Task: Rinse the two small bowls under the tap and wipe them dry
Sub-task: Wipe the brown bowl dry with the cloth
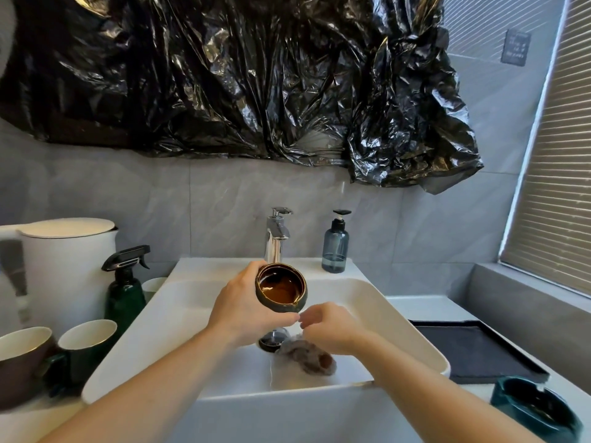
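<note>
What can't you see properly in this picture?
Head view only:
- Tap spout: the held bowl covers its mouth, so whether water is running is unclear.
- Cloth: partly under the right hand.
- Drain: half hidden by the left hand.
- Teal bowl: cut off by the bottom edge.
- Wall sign: writing too small.

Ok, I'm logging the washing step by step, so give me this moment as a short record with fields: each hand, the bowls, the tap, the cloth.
left hand: grips the brown-glazed bowl from its side, over the sink
right hand: fingers loosely curled below the bowl, whether holding anything unclear
bowl contents: water inside
second bowl: dark teal bowl on the counter at right
tap: just behind the held bowl; flow not visible
cloth: grey cloth lying in the sink near the drain
</note>
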A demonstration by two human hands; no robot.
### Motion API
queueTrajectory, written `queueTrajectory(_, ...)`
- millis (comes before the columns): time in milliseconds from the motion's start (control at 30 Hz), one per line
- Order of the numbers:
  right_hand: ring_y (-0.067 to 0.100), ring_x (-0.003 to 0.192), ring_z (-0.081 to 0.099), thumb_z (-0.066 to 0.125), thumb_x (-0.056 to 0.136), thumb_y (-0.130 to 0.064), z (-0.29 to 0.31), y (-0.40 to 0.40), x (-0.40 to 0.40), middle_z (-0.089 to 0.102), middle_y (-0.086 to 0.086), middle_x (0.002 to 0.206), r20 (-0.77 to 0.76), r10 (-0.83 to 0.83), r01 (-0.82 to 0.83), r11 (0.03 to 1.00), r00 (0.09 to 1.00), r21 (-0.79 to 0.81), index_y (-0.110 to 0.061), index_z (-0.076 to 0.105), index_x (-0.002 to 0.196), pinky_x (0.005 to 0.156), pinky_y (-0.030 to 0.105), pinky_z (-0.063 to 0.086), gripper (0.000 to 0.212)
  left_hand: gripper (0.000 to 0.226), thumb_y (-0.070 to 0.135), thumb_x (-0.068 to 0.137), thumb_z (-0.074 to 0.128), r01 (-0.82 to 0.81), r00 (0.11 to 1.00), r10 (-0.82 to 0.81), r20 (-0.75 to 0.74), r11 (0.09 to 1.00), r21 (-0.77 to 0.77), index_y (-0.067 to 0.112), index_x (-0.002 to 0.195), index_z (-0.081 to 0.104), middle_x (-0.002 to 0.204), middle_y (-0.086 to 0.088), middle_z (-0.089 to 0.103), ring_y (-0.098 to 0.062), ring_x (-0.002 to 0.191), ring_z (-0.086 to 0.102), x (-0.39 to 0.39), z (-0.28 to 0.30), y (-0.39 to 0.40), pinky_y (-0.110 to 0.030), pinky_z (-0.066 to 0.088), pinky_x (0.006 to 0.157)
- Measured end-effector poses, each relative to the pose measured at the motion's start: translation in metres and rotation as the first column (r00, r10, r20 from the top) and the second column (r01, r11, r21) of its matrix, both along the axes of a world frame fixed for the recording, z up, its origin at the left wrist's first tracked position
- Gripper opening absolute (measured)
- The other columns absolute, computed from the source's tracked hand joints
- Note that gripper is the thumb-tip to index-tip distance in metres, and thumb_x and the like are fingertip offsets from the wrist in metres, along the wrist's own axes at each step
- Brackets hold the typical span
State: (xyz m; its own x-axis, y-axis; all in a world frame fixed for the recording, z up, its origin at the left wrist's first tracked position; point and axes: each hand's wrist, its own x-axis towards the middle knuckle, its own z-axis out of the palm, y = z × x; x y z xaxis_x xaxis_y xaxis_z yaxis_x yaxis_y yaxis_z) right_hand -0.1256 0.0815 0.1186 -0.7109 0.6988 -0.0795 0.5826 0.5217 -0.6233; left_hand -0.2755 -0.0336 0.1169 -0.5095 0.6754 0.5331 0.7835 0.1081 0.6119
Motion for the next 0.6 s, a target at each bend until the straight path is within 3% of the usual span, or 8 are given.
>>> queueTrajectory(133,0.018,0.109,0.068,0.047,0.096,-0.005,0.01,-0.008,0.022,0.073,-0.001,0.123,-0.308,-0.142,0.116,0.988,0.941,-0.101,-0.021,0.066,0.133,0.078,0.026,0.059,0.044,0.097,0.073,0.041,0.089,0.065,0.998,-0.066,-0.009,0.997,-0.032,0.046,0.125,0.05,0.115,0.027,0.064,-0.007,0.107,0.062,0.011,0.005,-0.006,-0.033,0.059,0.089)
queueTrajectory(233,0.023,0.093,0.074,0.043,0.107,-0.019,0.026,-0.016,0.044,0.075,0.008,0.112,-0.457,-0.217,0.074,0.948,0.863,-0.31,-0.019,0.071,0.119,0.077,0.031,0.059,0.03,0.096,0.073,0.042,0.09,0.158,0.986,-0.159,-0.04,0.987,-0.024,0.047,0.126,0.051,0.116,0.027,0.065,-0.006,0.109,0.063,0.032,0.011,-0.007,-0.031,0.058,0.089)
queueTrajectory(333,0.024,0.089,0.075,0.056,0.106,-0.027,0.04,-0.017,0.065,0.078,0.008,0.105,-0.481,-0.204,0.012,0.929,0.853,-0.371,-0.018,0.072,0.113,0.07,0.032,0.062,0.02,0.091,0.065,0.044,0.096,0.274,0.961,-0.275,0.021,0.961,0.037,0.046,0.124,0.056,0.114,0.026,0.068,-0.002,0.109,0.065,0.059,0.016,-0.002,-0.027,0.059,0.089)
queueTrajectory(500,0.016,0.074,0.075,0.055,0.099,-0.006,0.049,0.002,0.099,0.079,0.008,0.092,-0.497,-0.296,0.095,0.916,0.816,-0.39,-0.015,0.076,0.106,0.066,0.03,0.063,0.024,0.087,0.043,0.047,0.103,0.358,0.903,-0.354,0.243,0.933,0.031,0.045,0.119,0.054,0.116,0.026,0.067,0.001,0.103,0.068,0.091,0.026,0.016,-0.024,0.056,0.091)
queueTrajectory(600,0.026,0.076,0.079,0.056,0.096,-0.004,0.047,0.022,0.121,0.077,0.017,0.099,-0.524,-0.39,0.162,0.889,0.757,-0.428,-0.012,0.072,0.113,0.061,0.032,0.062,0.024,0.103,0.049,0.064,0.096,0.388,0.867,-0.362,0.342,0.922,-0.008,0.036,0.149,0.041,0.14,0.022,0.054,-0.009,0.093,0.073,0.107,0.032,0.033,-0.026,0.055,0.082)
